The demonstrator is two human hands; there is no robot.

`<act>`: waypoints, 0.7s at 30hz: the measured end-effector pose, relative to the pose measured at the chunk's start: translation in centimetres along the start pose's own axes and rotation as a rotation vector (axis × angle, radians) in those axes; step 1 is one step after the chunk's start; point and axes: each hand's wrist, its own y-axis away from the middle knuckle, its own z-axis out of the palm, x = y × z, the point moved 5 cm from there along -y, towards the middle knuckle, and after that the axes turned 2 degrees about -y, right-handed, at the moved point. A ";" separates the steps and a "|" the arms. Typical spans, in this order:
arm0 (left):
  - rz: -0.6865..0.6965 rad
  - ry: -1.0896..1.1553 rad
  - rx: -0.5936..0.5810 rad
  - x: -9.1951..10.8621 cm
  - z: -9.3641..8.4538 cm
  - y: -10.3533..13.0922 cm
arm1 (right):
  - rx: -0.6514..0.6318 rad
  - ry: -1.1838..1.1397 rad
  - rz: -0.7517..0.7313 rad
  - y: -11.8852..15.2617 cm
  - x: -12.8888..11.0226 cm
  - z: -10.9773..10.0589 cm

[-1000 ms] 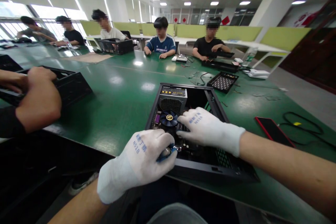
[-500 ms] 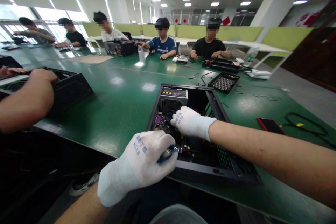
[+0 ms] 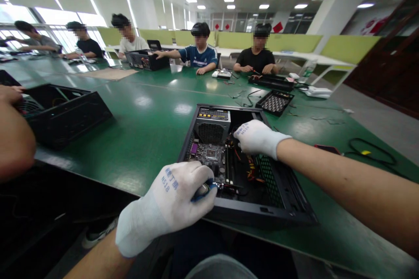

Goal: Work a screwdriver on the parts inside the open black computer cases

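An open black computer case lies on its side in front of me. Inside are a grey power supply, a motherboard with a purple connector, and orange and black cables. My left hand, in a white glove, is closed at the case's near left edge around a small object with blue and metal parts, which I cannot identify. Over the case, right of the power supply, my gloved right hand has its fingers curled together; the fingertips are partly hidden, and I cannot make out what they hold.
Another black case stands at the left, with a person's arm beside it. Behind my case lies a black perforated tray. A black cable lies right. Several people sit across the green table.
My right hand has moved from over the motherboard to the right, and the square socket now shows. My left hand keeps its grip. The neighbour's arm has shifted left. The view has moved slightly.
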 end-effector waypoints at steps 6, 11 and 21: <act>-0.017 0.007 -0.027 -0.1 0.2 0.0 | 0.022 -0.051 0.070 -2.2 1.0 -0.2; -0.016 0.024 -0.043 0.0 0.1 -0.2 | 0.159 -0.119 0.097 -0.8 1.8 -0.6; -0.051 -0.037 -0.043 0.0 -0.4 -1.1 | 0.600 -0.661 0.130 6.9 3.9 0.6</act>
